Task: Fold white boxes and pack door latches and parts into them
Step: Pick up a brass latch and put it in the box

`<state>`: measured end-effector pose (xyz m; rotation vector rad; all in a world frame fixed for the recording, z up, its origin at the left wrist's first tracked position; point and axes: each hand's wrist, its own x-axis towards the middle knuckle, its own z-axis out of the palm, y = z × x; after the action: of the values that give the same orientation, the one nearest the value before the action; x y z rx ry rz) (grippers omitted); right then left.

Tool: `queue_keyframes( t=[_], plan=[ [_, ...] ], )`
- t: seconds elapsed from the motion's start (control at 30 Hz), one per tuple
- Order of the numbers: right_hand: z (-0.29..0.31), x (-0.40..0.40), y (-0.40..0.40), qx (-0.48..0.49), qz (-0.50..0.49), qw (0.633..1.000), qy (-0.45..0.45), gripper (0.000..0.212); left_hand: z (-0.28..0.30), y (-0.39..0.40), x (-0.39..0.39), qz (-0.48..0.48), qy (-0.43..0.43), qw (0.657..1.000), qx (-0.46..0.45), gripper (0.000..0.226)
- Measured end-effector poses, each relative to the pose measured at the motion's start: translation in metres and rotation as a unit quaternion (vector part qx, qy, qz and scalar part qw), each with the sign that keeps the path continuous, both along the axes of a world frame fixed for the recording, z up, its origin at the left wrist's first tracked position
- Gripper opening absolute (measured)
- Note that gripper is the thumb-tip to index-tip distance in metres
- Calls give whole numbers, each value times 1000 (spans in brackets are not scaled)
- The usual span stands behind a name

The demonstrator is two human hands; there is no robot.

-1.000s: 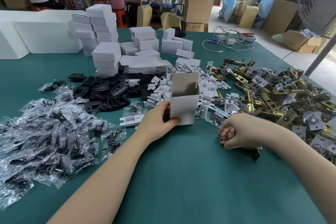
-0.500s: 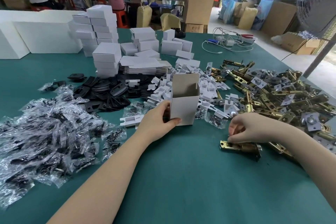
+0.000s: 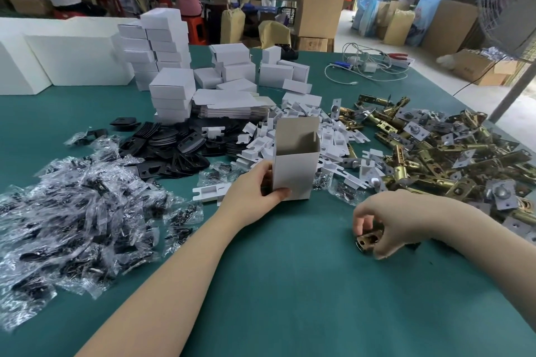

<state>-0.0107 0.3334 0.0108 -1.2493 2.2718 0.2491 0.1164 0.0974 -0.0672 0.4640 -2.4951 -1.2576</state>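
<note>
Latch pile (image 3: pixel 452 151) beside upright box (image 3: pixel 294 171)

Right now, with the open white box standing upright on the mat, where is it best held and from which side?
Grip the white box low on its side walls, coming from the near left, as the left hand does. It is tall and open-topped, so a low hold steadies it and keeps the mouth free for the latch in the right hand.

White cables (image 3: pixel 366 64) coiled at far bench (image 3: pixel 290 284) edge; brown cartons (image 3: pixel 318 13) beyond; wire fan (image 3: pixel 506 6) at right.
</note>
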Motion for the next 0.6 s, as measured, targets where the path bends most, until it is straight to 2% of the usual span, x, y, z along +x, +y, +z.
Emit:
queue_keyframes(
  t=[0.1,0.2,0.33,0.43,0.6],
  plan=[
    [-4,1,-1,-18,14,1000,20,21,0,0,0,-1,2,1000,0,45],
    [-4,-8,-1,-79,-28,996,8,19,0,-1,0,0,7,1000,15,41],
    [-1,-29,3,-161,-101,981,-32,25,-1,-1,0,2,27,999,29,43],
    [3,-42,13,-205,-162,960,-98,30,-3,-1,-1,7,44,999,31,41],
    [19,-54,35,-218,-199,941,-166,48,-2,0,-1,1,65,998,24,45]
  ],
)
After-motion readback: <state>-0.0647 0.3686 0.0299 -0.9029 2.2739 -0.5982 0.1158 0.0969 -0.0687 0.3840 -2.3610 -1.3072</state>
